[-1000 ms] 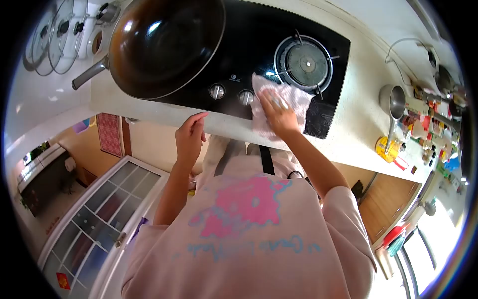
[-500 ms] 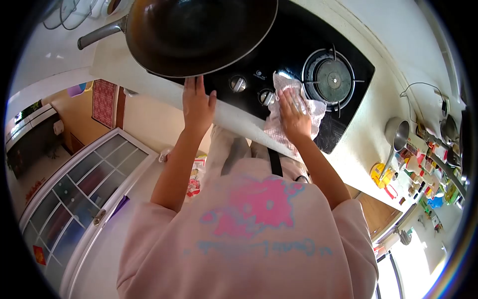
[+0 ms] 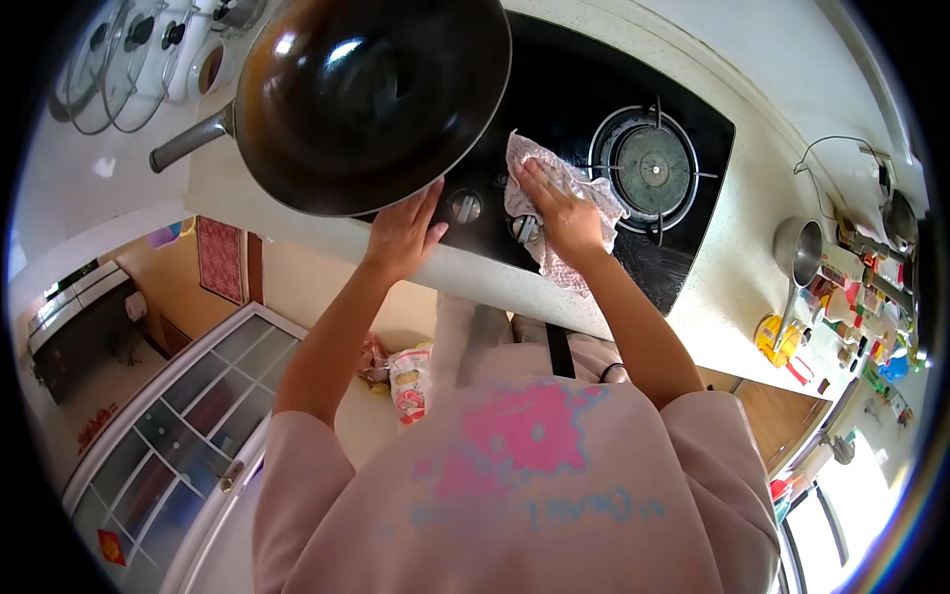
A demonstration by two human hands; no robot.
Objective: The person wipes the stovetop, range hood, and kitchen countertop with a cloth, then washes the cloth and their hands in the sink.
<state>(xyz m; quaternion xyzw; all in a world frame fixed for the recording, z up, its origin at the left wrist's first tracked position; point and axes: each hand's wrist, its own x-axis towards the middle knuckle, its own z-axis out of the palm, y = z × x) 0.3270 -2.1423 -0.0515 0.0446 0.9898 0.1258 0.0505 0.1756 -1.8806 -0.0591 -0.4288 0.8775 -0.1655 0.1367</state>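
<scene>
My right hand presses a pale pink cloth against the black gas stove, beside the right burner. Part of the cloth lies by a silver knob, and its lower end hangs toward the counter edge. My left hand rests with fingers stretched out at the front edge of the stove, its fingertips by the rim of the wok. A second knob sits between my hands. The wok hides the stove's left side.
Glass lids stand at the upper left. A saucepan and a yellow container are on the right counter, near several bottles and packets. Below left are a paned door and a bag on the floor.
My right hand and the cloth have shifted left over the stove, toward the knob. My left hand stays at the front edge by the wok. The camera view has tilted upward.
</scene>
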